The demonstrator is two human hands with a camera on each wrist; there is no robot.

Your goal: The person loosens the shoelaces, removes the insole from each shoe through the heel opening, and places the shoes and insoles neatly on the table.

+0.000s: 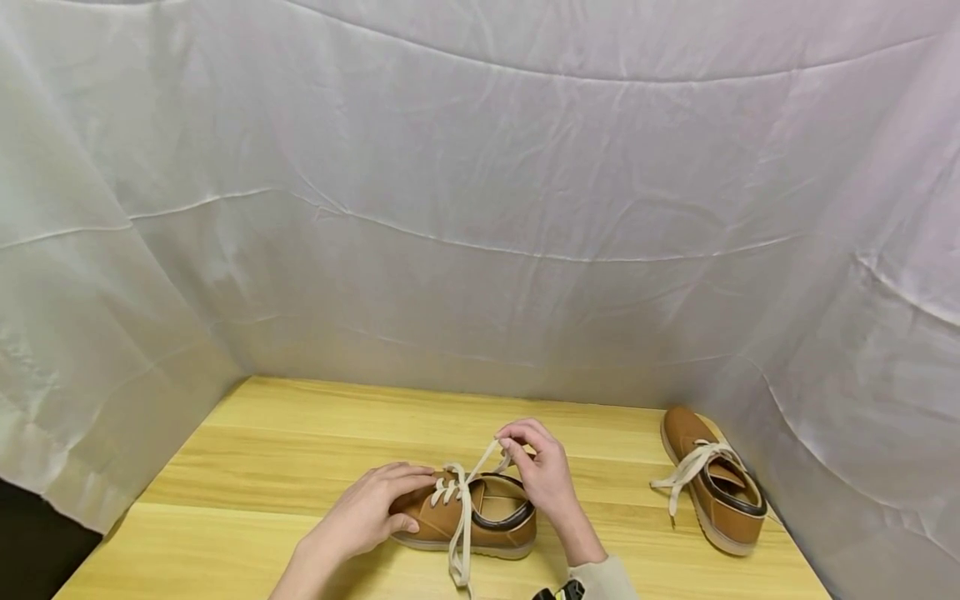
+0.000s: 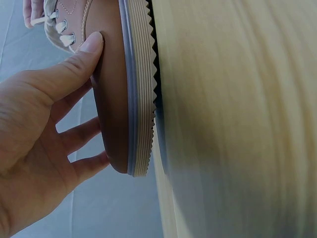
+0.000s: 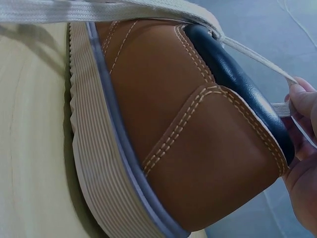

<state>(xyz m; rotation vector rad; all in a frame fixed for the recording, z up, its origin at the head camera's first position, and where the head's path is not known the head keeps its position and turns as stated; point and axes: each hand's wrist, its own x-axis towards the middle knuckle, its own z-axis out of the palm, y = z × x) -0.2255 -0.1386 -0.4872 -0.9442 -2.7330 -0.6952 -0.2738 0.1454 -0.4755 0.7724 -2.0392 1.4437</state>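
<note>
We find, from the left, the left hand (image 1: 366,508) gripping the toe of the near shoe (image 1: 444,527), thumb on one side and fingers on the other. That shoe stands upright on the wooden table (image 1: 300,433), low in the head view, toe to the left. One strand of its pale lace (image 1: 467,521) hangs over the near side. The right hand (image 1: 543,468), above the shoe's opening, pinches another strand, which runs straight up from the lacing. We cannot tell whether the strands are knotted. Farther right, the far shoe (image 1: 737,523) stands apart beside the grey curtain (image 1: 480,167), out of reach of either grip.

In our judgement, lace handling is the step in hand; the next move calls for a steady toe and control of the hanging strand.
</note>
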